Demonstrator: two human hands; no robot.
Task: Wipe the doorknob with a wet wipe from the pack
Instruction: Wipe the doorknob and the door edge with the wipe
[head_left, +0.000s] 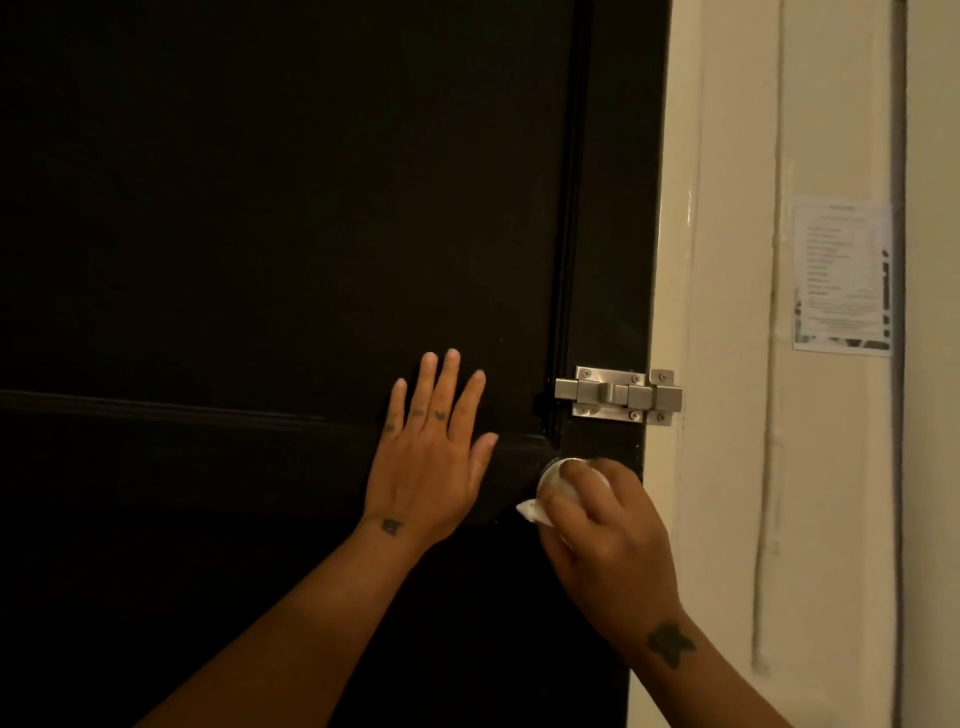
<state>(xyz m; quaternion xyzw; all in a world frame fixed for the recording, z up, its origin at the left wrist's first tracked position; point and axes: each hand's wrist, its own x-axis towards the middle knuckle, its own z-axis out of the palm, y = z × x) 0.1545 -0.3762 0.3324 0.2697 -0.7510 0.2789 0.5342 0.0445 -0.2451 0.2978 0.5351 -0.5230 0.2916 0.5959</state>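
Dark door (260, 208), right hand (608, 535) wiping doorknob (550, 475)

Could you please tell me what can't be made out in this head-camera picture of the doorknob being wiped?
- Doorknob: mostly hidden in the head view by the right hand and the wet wipe; only its left rim shows.
- Wet wipe: just a corner pokes out under the fingers.
- Paper notice on the wall: print too small and blurred to read.
- Wipe pack: not in view.
- Door: cut off by the frame edges.
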